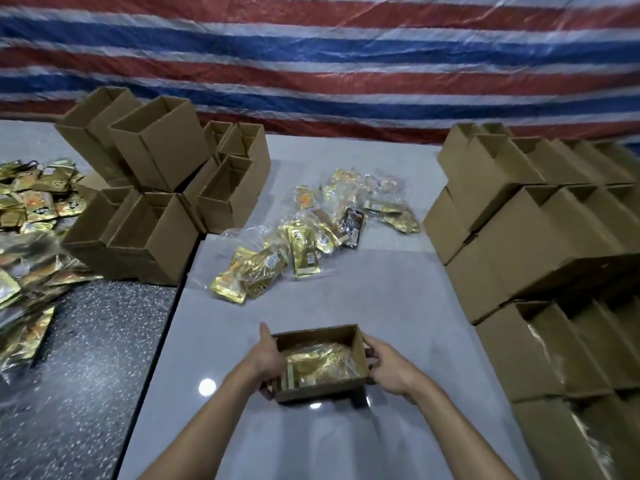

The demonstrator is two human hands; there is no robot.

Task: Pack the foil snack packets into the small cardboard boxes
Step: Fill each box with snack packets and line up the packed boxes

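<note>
Down on the pale tabletop, seen from the head camera, a person holds a small cardboard box by its two short ends, close to their body. The left hand grips the left wall, thumb raised along the outer edge and fingers curled under the near corner. The right hand clasps the right wall, fingers wrapped round its outer face. The box is open at the top, and gold foil packets lie inside, covering most of its floor; how many there are cannot be told.

Farther back at the middle of the table lies a loose heap of foil packets, some in clear wrap and well apart from the held box. To the left stands a cluster of empty open boxes, with more gold packets spread beyond them over a dark speckled surface. To the right, stacked boxes rise in rows. A red, white and blue striped tarpaulin hangs behind.

By these signs the step in hand is finishing one loaded box. The next move probably calls for checking that the packets lie flat below the rim, then carrying the box level to the right-hand stack with both hands firm on its ends, so that nothing slides out.
</note>
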